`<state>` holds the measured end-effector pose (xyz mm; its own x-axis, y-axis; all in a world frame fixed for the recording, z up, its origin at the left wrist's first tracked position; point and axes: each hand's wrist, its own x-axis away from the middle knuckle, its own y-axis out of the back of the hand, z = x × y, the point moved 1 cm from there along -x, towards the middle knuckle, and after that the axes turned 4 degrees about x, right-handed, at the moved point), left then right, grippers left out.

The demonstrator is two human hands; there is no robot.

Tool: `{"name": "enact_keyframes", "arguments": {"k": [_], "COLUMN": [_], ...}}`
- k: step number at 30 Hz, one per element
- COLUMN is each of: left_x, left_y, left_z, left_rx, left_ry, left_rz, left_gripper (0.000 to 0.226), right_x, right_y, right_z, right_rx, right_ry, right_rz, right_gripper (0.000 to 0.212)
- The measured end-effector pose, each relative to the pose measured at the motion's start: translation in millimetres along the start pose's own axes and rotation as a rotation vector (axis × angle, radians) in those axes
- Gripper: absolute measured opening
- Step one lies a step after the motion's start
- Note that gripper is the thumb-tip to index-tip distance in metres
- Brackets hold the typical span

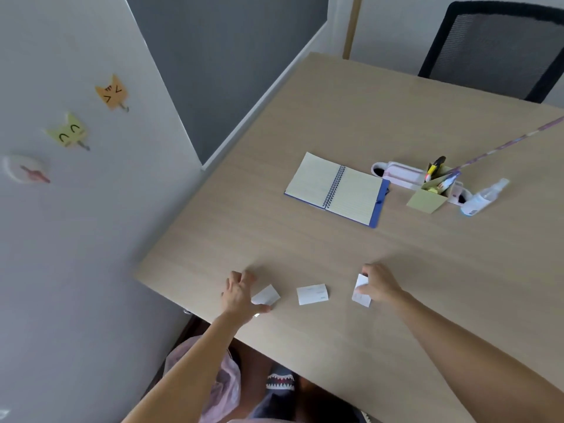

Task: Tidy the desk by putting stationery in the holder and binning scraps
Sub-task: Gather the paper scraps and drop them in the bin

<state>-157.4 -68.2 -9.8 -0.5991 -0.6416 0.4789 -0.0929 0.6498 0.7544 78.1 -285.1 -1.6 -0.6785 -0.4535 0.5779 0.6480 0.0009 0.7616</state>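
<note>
Three white paper scraps lie near the desk's front edge. My left hand point(239, 293) is spread over the left scrap point(266, 295), thumb and fingers apart, touching its edge. The middle scrap point(312, 294) lies flat and untouched. My right hand point(378, 285) pinches the right scrap point(361, 290), which is tilted up off the desk. The green holder point(427, 199) stands at the far right with pens and markers in it.
An open spiral notebook point(335, 188) lies mid-desk. A pink pencil case point(403, 174) and a clear spray bottle point(483, 197) sit by the holder. A black mesh chair point(494, 47) stands behind the desk point(335, 123). A pink-lined bin point(224, 389) sits below the front edge.
</note>
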Motion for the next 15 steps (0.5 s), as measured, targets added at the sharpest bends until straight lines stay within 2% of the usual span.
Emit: {"name": "enact_keyframes", "arguments": {"k": [1,3,5,7,12,15], "left_x": [-0.5,-1.9,-3.9,-3.9,-3.9,-0.2], "left_y": [-3.6,-8.7,-12.4,-14.3,-18.8,-24.8], "left_z": [-0.3,0.2,1.2,0.7,-2.2,-4.6], "left_rx": [0.014,0.037,0.027,0.005,-0.025,-0.105], "left_ry": [-0.017,-0.041,-0.048,-0.037,0.002,0.030], "left_rz": [-0.014,-0.024,-0.020,-0.008,0.018,0.035], "left_gripper": [0.078,0.068,0.057,0.048,0.036,0.039], "right_x": [3.2,15.6,29.6,38.7,34.0,33.5], "right_y": [0.7,-2.2,-12.8,-29.8,-75.2,-82.2], "right_z": [0.0,6.1,20.9,39.3,67.5,74.9], "right_rx": [-0.143,-0.606,-0.957,-0.963,-0.655,-0.509], "right_ry": [-0.035,-0.098,-0.146,-0.167,-0.243,-0.280], "right_rz": [-0.001,0.026,0.124,0.154,-0.086,-0.148], "right_gripper": [0.037,0.019,0.013,0.022,0.038,0.050]}}
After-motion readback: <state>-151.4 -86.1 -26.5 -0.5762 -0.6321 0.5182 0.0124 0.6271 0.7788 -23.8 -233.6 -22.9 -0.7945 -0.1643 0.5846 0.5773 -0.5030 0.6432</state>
